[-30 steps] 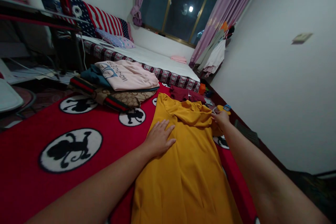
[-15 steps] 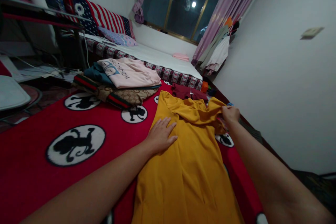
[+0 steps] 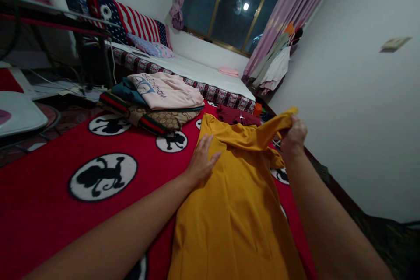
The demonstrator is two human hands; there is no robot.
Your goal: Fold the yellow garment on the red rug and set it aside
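Observation:
A mustard-yellow dress (image 3: 236, 210) lies lengthwise in front of me on a red blanket (image 3: 49, 170) with black monkey figures in white circles. My left hand (image 3: 202, 162) rests on the dress's upper left side, fingers stretched out. Closed round a piece of the dress near its upper right, my right hand (image 3: 294, 133) holds the cloth raised off the blanket. A dark red folded garment (image 3: 236, 115) lies just beyond the dress's top edge. The dress's lower end runs out of the picture.
Left of the dress is a pile of folded clothes with a pink top (image 3: 170, 92) uppermost and a brown patterned garment (image 3: 170, 119) beneath. Behind stands a bed (image 3: 203, 68). A cluttered desk (image 3: 65, 26) and a white chair (image 3: 19, 113) are at left, a wall (image 3: 354, 109) at right.
My right hand has lifted the gripped cloth up and slightly right. My left hand stays on the dress. The whole view has shifted a little.

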